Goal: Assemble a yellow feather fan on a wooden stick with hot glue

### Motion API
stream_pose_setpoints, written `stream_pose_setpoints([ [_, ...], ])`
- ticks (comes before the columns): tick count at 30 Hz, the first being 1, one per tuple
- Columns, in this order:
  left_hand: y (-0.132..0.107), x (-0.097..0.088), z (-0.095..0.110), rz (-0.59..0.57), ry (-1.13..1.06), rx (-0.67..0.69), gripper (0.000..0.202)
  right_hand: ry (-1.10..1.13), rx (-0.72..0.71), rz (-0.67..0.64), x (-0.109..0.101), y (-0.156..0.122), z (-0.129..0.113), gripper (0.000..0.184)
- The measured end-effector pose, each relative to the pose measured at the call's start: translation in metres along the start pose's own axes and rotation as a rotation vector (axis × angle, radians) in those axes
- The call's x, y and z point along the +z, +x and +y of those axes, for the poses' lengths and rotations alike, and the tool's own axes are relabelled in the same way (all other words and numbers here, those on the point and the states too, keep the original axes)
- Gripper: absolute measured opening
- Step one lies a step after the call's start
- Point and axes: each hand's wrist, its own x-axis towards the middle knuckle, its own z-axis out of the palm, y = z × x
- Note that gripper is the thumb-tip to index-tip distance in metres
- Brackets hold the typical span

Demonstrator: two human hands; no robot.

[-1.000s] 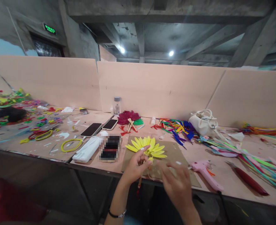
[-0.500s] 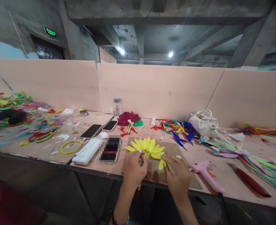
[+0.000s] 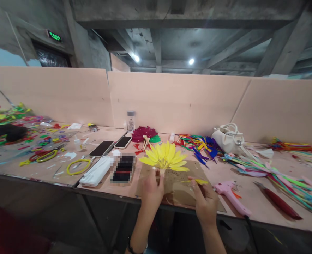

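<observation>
My left hand (image 3: 152, 188) is closed around the stick of a yellow feather flower (image 3: 164, 156) and holds it upright over a brown cardboard sheet (image 3: 181, 181). To the right, my right hand (image 3: 205, 201) pinches a single yellow feather (image 3: 198, 181), held flat just above the cardboard and apart from the flower. Both hands sit at the table's front edge.
A pink glue gun (image 3: 231, 194) lies right of the cardboard, a red-handled tool (image 3: 279, 201) beyond it. Phones (image 3: 101, 148) and a white power bank (image 3: 95, 171) lie to the left. Coloured feathers (image 3: 201, 144), a white bag (image 3: 228, 139) and a small bottle (image 3: 131, 121) stand further back.
My left hand has raised the yellow flower upright from lying low. My right hand came up to the flower, took a yellow feather and has drawn back to the right.
</observation>
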Motion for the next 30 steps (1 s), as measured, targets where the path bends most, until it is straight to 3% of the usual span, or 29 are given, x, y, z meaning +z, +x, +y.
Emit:
stream_pose_setpoints([
  [4, 0.005, 0.003, 0.001, -0.085, -0.591, -0.213, 0.027, 0.089, 0.154, -0.023, 0.001, -0.003, -0.005, 0.018],
  [7, 0.003, 0.003, 0.010, -0.137, -0.764, -0.261, 0.030, 0.194, 0.263, 0.004, 0.007, -0.004, -0.014, 0.020],
  [14, -0.006, 0.001, 0.021, -0.084, -0.856, -0.318, 0.021, 0.416, 0.239, 0.047, 0.030, -0.012, -0.009, 0.018],
  [23, -0.011, 0.001, 0.021, -0.172, -0.904, -0.331, 0.020, 0.358, 0.382, 0.233, 0.042, -0.018, -0.015, 0.034],
  [30, -0.011, -0.001, 0.020, -0.193, -0.907, -0.321, 0.017, 0.272, 0.414, 0.222, 0.040, -0.020, -0.018, 0.041],
])
